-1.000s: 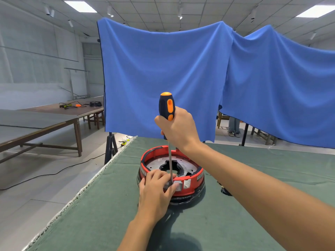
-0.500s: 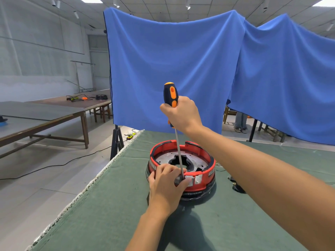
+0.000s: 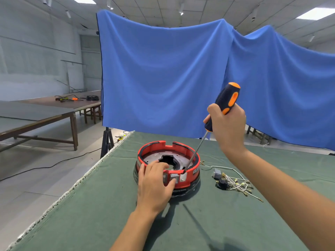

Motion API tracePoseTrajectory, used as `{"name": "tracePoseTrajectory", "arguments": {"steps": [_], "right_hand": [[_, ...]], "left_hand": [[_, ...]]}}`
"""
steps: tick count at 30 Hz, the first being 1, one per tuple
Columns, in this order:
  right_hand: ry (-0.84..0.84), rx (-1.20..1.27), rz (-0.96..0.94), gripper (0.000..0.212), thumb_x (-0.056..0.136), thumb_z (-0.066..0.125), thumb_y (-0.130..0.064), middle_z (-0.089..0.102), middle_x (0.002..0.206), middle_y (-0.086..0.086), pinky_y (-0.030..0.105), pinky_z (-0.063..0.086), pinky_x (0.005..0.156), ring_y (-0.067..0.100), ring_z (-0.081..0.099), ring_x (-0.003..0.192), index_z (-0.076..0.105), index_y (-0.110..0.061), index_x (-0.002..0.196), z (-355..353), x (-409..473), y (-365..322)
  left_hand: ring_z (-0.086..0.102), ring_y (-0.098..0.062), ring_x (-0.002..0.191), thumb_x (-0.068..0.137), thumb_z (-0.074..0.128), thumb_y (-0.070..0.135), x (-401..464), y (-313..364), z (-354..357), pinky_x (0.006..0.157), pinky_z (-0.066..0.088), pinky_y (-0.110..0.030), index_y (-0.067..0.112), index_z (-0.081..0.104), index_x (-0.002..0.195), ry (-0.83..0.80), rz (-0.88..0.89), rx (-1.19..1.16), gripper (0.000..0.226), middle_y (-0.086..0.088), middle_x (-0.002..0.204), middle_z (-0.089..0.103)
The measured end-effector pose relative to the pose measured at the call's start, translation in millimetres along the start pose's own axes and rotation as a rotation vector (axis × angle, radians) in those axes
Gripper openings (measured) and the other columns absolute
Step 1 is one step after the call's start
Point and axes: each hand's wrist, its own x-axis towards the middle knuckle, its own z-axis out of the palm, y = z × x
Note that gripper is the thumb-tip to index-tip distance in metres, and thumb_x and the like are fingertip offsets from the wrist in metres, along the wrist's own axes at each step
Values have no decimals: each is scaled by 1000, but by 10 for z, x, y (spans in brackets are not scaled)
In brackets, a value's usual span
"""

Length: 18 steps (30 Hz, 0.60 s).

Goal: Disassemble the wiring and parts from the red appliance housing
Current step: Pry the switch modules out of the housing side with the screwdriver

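Note:
The round red appliance housing point(image 3: 192, 175) sits on the green cloth-covered table point(image 3: 90, 214), with a grey metal plate inside it. My left hand point(image 3: 154, 185) grips the housing's near rim, thumb beside a small grey square part point(image 3: 174, 177) on the front wall. My right hand point(image 3: 227, 127) holds a black-and-orange screwdriver point(image 3: 225, 104) tilted to the right. Its shaft slants down and the tip rests on the near rim next to a white tab point(image 3: 183, 177).
A bundle of white wires with a black part and a grey part point(image 3: 232, 182) lies on the cloth right of the housing. The table's left edge runs close by. A blue curtain point(image 3: 163, 78) hangs behind; wooden tables point(image 3: 54, 113) stand at the left.
The screwdriver has gone from upright to leaning right, with my right hand moved right. My left hand has slid off the shaft to the housing's rim, uncovering the front parts.

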Motion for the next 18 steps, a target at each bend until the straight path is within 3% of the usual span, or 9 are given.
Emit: {"name": "tracePoseTrajectory", "arguments": {"steps": [3, 6, 11, 18], "right_hand": [[93, 44, 85, 24, 70, 54, -22, 60, 46, 0, 25, 49, 47, 13, 57, 46, 54, 2, 67, -209, -87, 204], [219, 76, 189, 19, 75, 56, -20, 61, 45, -6, 19, 45, 47, 10, 56, 45, 55, -9, 60, -341, -190, 412], [390, 187, 385, 22, 77, 56, -17, 61, 44, -3, 19, 37, 38, 9, 45, 34, 49, -17, 57, -441, -410, 709], [537, 270, 549, 33, 79, 56, -21, 62, 45, -1, 27, 32, 47, 18, 42, 41, 58, -18, 46, -538, -531, 908]], "left_hand": [[55, -15, 105, 74, 74, 24, -3, 14, -15, 104, 34, -42, 22, 64, 101, -4, 17, -14, 29, 10, 103, 62], [48, -11, 117, 81, 68, 29, -24, 35, -30, 107, 29, -42, 29, 63, 116, -55, -1, 6, 35, 14, 116, 59], [32, -6, 127, 89, 58, 41, -51, 62, -20, 109, 23, -40, 41, 55, 127, -136, -7, 92, 38, 16, 127, 48], [31, -9, 128, 86, 63, 38, -65, 54, 15, 107, 28, -43, 39, 55, 128, -151, -13, 120, 43, 11, 127, 49]]}}
